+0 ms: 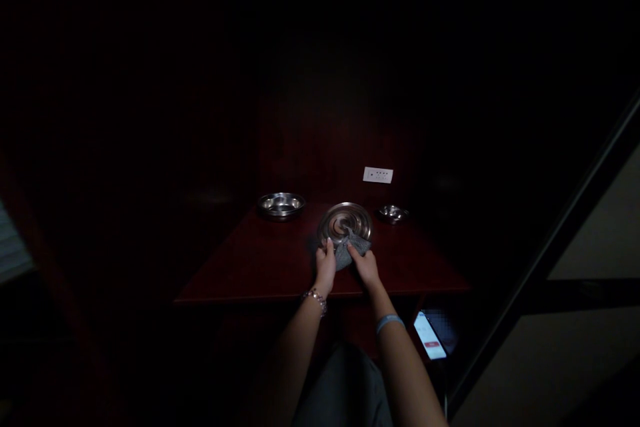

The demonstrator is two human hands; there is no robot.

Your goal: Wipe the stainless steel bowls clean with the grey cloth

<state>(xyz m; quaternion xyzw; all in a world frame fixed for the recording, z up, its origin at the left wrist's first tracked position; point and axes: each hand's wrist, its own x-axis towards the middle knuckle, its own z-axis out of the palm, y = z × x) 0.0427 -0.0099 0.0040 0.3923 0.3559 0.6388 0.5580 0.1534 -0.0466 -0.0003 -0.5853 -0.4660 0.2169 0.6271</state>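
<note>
A round, shiny metal plate [333, 218] is tilted up above the red table, its inner face toward me. My left hand [326, 263] grips its lower left rim, thumb on the inner face and fingers hidden behind. My right hand [367, 265] is closed on a grey cloth [345, 255], which lies against the lower right part of the plate and hangs over its rim. A beaded bracelet circles the left wrist, and a light blue band is on the right.
On the red table [240, 277], a metal dish [281, 213] stands at the back left and a small metal bowl [393, 215] at the back right. A white socket panel [378, 175] is on the wall behind. A lit phone [430, 335] is below the table's right side.
</note>
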